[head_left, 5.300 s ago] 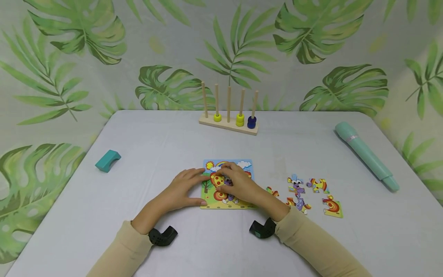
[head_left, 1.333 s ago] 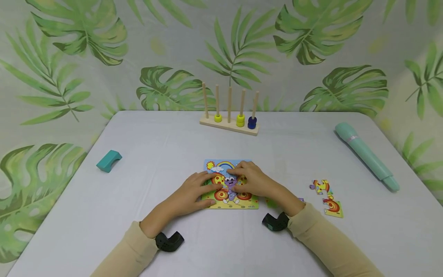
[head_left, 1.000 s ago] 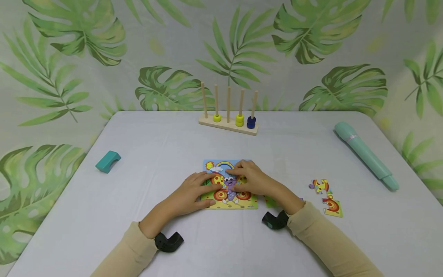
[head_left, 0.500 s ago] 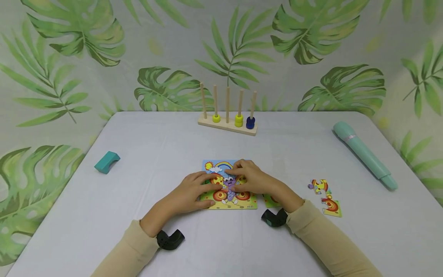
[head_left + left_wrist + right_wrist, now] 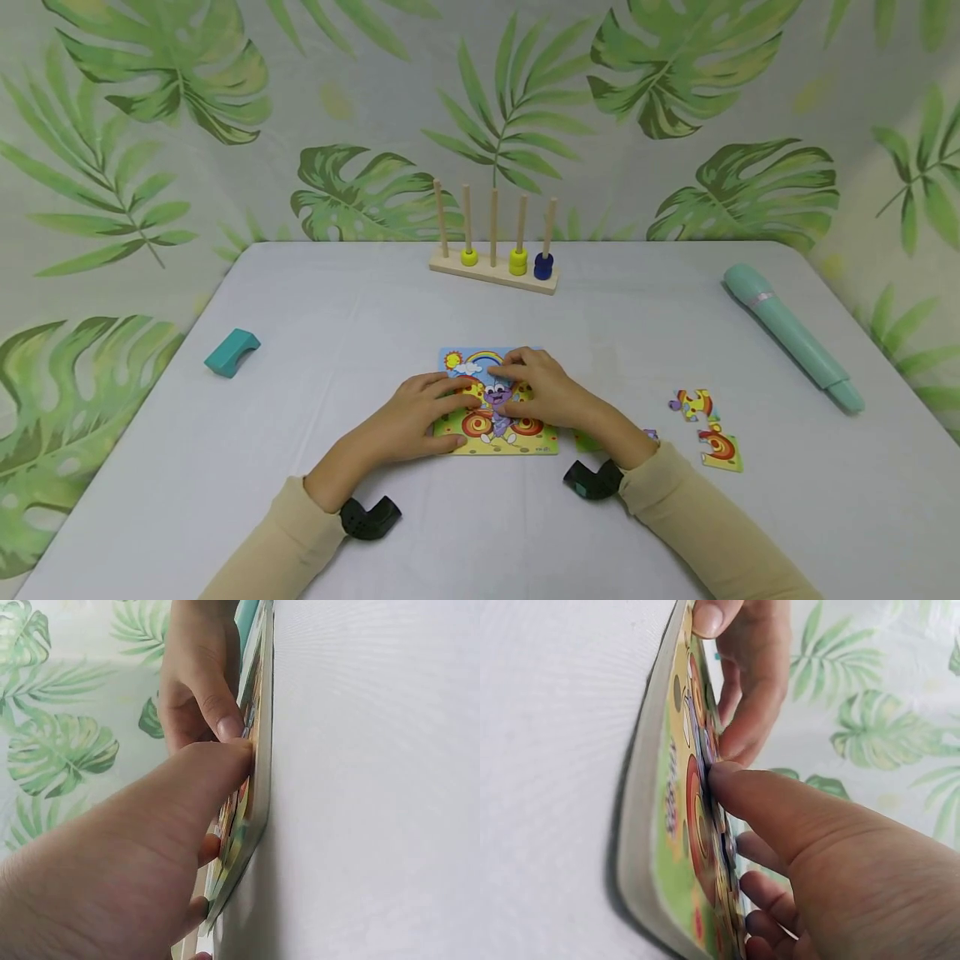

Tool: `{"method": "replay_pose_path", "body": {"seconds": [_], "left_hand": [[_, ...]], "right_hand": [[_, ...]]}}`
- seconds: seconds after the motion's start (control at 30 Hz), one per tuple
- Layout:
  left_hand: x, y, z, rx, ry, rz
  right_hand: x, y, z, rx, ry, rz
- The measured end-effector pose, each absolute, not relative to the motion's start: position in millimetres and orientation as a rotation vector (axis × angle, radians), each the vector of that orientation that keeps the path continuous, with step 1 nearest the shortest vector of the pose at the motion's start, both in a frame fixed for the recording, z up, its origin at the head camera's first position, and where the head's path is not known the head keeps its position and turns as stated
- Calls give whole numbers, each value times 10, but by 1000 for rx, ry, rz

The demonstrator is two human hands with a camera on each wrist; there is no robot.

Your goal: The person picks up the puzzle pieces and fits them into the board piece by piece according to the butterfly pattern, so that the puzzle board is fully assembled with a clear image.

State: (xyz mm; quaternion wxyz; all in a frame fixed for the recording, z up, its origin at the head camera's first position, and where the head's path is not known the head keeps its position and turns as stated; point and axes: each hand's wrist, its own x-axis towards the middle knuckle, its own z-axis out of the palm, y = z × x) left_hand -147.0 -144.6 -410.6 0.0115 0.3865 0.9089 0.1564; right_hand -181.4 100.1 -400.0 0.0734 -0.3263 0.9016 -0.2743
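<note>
A picture puzzle board (image 5: 498,447) with a purple butterfly under a rainbow lies flat at mid-table in the head view. My left hand (image 5: 416,417) spreads over its left part, fingertips on the picture and thumb near the lower edge. My right hand (image 5: 551,392) reaches in from the right. Its thumb and index finger stand on either side of the purple face puzzle piece (image 5: 498,393), pinching it at the board's surface. In the right wrist view the right thumb (image 5: 757,799) presses against slightly raised pieces, and the left fingertips lie close beside it.
Loose puzzle pieces lie right of the board: a yellow-red one (image 5: 695,404), a red spiral one (image 5: 720,450), and others partly under the right forearm. A peg stand (image 5: 491,271) with rings is behind, a teal block (image 5: 232,352) left, a mint microphone-shaped toy (image 5: 795,337) right.
Since the earliest frame, the face piece has left its spot among the loose pieces, and both hands have shifted slightly right. Over the last second the hands have stayed almost still on the board.
</note>
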Motion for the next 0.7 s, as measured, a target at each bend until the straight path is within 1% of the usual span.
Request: {"method": "replay_pose_path", "body": {"seconds": [0.43,0.7], "left_hand": [[-1452,-1436,-4088,1222,2825,489],[-1442,-1444,-4087,1221,2814,523]], "right_hand": [[-1893,1095,-4058,-969,2548,-975],[-1890,1089,-4033,-1006,2556,-947]]}}
